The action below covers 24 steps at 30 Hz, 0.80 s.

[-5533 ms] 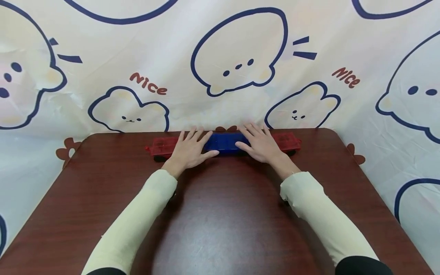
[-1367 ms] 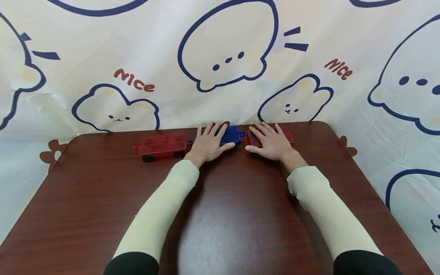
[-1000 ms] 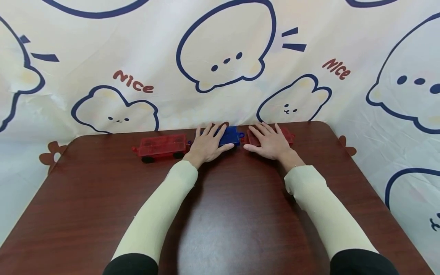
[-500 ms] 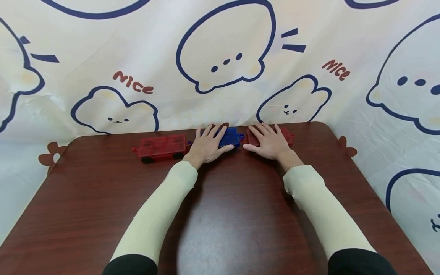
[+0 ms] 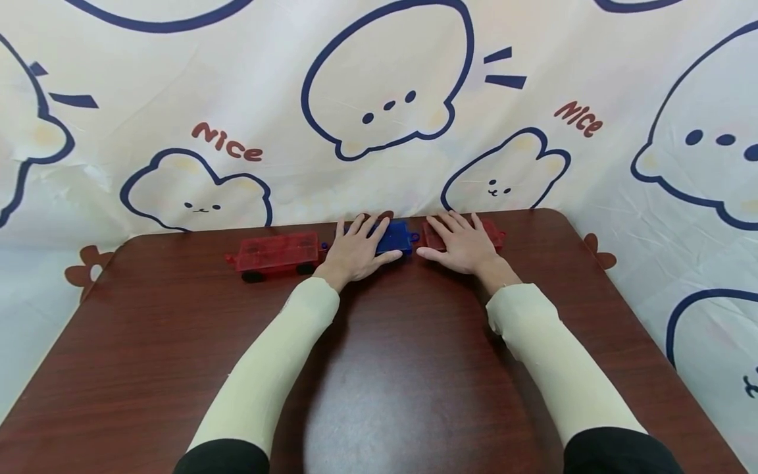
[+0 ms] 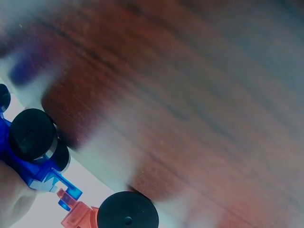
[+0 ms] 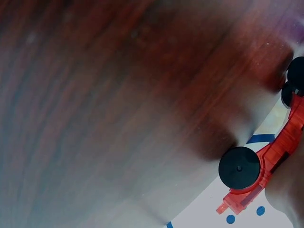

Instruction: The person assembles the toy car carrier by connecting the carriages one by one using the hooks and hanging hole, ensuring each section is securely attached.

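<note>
Three toy train cars on black wheels stand in a row at the table's far edge. A red car (image 5: 278,253) on the left is uncovered. The left hand (image 5: 353,255) rests with spread fingers on the blue car (image 5: 395,238), hiding its left part. The right hand (image 5: 464,251) lies with spread fingers over the right red car (image 5: 494,235). In the left wrist view, the blue coupling (image 6: 72,191) overlaps a red coupling (image 6: 67,199). In the right wrist view, a red coupling (image 7: 223,208) at the car's end touches nothing.
The dark brown wooden table (image 5: 379,368) has rounded far corners and a bright reflection in front. Right behind the cars hangs a white curtain (image 5: 355,184) with cartoon drawings, also closing in the left and right sides.
Since the oldest frame both hands have shifted right along the row, the left onto the blue car and the right onto the right red car, uncovering the left one. The last second shows hardly any movement.
</note>
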Each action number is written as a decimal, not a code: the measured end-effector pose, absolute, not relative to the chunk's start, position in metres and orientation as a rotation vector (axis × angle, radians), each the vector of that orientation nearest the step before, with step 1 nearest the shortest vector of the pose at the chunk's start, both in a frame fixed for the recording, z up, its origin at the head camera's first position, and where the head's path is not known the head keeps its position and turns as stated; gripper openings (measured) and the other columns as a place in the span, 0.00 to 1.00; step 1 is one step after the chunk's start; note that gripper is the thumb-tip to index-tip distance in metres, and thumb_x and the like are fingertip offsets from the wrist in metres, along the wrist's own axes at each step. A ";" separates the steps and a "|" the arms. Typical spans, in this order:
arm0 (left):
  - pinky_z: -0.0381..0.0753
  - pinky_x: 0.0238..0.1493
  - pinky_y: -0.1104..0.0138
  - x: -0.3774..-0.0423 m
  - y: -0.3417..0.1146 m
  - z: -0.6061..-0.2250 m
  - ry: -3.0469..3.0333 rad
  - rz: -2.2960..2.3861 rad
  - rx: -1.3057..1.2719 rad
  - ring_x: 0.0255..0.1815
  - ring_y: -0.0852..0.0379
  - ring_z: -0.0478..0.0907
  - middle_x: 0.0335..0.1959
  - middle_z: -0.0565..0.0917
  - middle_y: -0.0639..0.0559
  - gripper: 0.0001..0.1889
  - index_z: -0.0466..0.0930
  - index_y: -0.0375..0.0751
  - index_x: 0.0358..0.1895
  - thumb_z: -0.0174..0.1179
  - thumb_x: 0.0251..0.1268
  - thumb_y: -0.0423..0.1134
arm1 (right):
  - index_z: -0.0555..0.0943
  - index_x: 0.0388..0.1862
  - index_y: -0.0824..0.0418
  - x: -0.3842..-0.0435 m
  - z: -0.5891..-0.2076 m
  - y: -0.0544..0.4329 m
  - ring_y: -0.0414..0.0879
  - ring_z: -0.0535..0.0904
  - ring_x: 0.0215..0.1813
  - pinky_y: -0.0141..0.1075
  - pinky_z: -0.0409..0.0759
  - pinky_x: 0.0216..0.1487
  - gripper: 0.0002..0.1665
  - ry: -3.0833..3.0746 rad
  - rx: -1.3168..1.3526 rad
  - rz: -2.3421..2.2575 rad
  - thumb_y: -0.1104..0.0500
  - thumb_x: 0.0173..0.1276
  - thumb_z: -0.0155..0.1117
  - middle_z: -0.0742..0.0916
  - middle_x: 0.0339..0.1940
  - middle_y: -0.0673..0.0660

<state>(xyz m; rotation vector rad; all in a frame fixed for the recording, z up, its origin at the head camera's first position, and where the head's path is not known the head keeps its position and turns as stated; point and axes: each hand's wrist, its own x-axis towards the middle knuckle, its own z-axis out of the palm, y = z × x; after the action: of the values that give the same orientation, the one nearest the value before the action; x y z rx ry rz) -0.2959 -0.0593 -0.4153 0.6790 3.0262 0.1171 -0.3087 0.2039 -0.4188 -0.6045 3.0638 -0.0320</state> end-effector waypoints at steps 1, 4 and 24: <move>0.37 0.76 0.38 -0.296 -0.060 -0.415 3.028 0.120 0.680 0.83 0.43 0.41 0.83 0.49 0.47 0.48 0.42 0.55 0.84 0.31 0.69 0.78 | 0.53 0.84 0.49 -0.309 -0.419 0.204 0.58 0.48 0.83 0.64 0.38 0.77 0.60 3.066 -0.607 -0.032 0.15 0.64 0.35 0.57 0.84 0.58; 0.37 0.76 0.39 -0.296 -0.060 -0.415 3.023 0.116 0.680 0.83 0.43 0.40 0.83 0.49 0.47 0.48 0.42 0.55 0.84 0.30 0.69 0.79 | 0.53 0.84 0.49 -0.309 -0.419 0.203 0.58 0.48 0.83 0.64 0.39 0.77 0.59 3.072 -0.604 -0.031 0.15 0.64 0.35 0.58 0.83 0.58; 0.37 0.76 0.39 -0.299 -0.059 -0.418 3.025 0.081 0.680 0.83 0.44 0.42 0.83 0.49 0.48 0.48 0.42 0.55 0.84 0.31 0.69 0.79 | 0.55 0.84 0.49 -0.309 -0.421 0.206 0.58 0.49 0.82 0.64 0.39 0.77 0.59 3.090 -0.615 -0.054 0.16 0.64 0.37 0.58 0.83 0.57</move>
<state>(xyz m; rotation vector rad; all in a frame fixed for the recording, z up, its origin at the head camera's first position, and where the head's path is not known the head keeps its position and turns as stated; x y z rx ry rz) -0.2985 -0.0587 -0.4179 0.6804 3.0251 0.0806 -0.3092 0.2056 -0.4209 -0.6146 3.0900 -0.0537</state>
